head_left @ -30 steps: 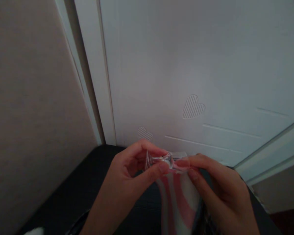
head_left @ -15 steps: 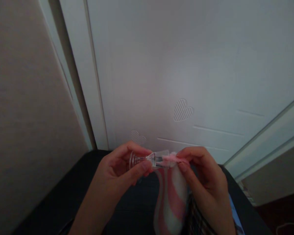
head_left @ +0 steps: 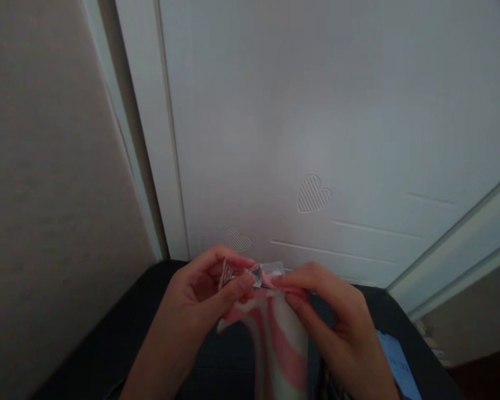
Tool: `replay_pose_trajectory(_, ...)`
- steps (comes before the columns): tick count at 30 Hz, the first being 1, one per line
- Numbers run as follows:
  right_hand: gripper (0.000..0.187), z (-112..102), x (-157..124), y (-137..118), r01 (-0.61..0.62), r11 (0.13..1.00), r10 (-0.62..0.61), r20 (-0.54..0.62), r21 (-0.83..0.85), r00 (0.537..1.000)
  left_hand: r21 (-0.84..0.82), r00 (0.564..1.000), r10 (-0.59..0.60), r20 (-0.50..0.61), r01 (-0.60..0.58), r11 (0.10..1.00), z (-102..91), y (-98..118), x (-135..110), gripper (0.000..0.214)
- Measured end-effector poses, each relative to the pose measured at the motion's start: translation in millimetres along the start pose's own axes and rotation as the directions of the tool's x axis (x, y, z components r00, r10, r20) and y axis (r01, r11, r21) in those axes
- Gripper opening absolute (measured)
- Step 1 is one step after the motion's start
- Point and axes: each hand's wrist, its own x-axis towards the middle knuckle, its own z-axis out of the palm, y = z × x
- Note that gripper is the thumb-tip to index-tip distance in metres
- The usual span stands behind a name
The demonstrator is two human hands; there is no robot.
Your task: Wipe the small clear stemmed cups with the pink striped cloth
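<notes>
My left hand [head_left: 200, 294] pinches a small clear stemmed glass [head_left: 244, 274] by its stem, lying sideways with the foot to the left. My right hand [head_left: 325, 303] is closed on a pink and white striped cloth [head_left: 279, 344] and presses its top end into the mouth of the glass. The cloth hangs down between both hands. The bowl of the glass is mostly hidden by the cloth and my right fingers.
A white door [head_left: 316, 128] with two embossed hearts stands straight ahead, its frame [head_left: 145, 139] to the left beside a beige wall [head_left: 45, 194]. A dark surface [head_left: 108, 344] lies below my hands. A blue sheet [head_left: 398, 364] shows at the lower right.
My hands have come closer together. The right hand has pushed the cloth further over the glass, so less of the glass shows. The view shifted slightly.
</notes>
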Motion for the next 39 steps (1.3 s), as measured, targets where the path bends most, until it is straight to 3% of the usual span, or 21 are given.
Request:
replay_pose_trajectory(5, 0.036, -1.1, 2.9, 3.5, 0.050, 0.997, -0.050, 0.018, -0.051, 0.999, 0.083, 0.998, 0.055, -0.005, -0.055, 0.995, -7.5, 1.3, 0.8, 0.012)
replay_pose_trajectory(8, 0.039, 1.1, 4.1, 2.4, 0.056, 0.998, -0.056, 0.019, 0.005, 0.998, 0.109, 0.997, 0.072, -0.004, -0.071, 0.991, -9.7, 2.3, 1.1, 0.010)
replay_pose_trajectory(14, 0.031, 6.9, 2.3, -2.9, -0.099, 0.992, 0.099, 0.003, 0.080, 0.995, 0.042, 0.998, 0.033, 0.051, -0.036, 0.998, -7.7, 0.5, -0.9, 0.010)
replay_pose_trajectory(21, 0.027, 9.0, 3.0, -3.1, -0.055, 0.994, 0.062, -0.077, 0.093, 0.995, -0.015, 0.996, 0.053, 0.068, -0.053, 0.999, -3.7, -6.9, -0.6, 0.009)
replay_pose_trajectory(27, 0.027, 6.3, 1.3, 1.3, -0.077, 0.993, 0.080, -0.039, 0.085, 0.996, -0.034, 0.995, 0.097, 0.034, -0.096, 0.995, 0.9, -14.5, 0.5, 0.011)
replay_pose_trajectory(31, 0.028, 7.5, 1.0, -2.0, -0.052, 0.987, 0.061, -0.058, 0.149, 0.996, -0.029, 0.978, 0.175, -0.112, -0.179, 0.983, 5.1, -12.3, -6.0, 0.014)
replay_pose_trajectory(36, 0.034, 1.8, 1.4, -5.4, -0.055, 0.960, 0.055, 0.006, 0.273, 0.998, 0.037, 0.959, 0.252, -0.130, -0.250, 0.968, 10.1, -8.4, -14.8, 0.012)
replay_pose_trajectory(39, 0.038, -1.6, 0.6, -6.0, -0.060, 0.970, 0.058, 0.013, 0.236, 0.998, 0.022, 0.959, 0.263, -0.108, -0.262, 0.965, 12.3, -9.0, -15.8, 0.010)
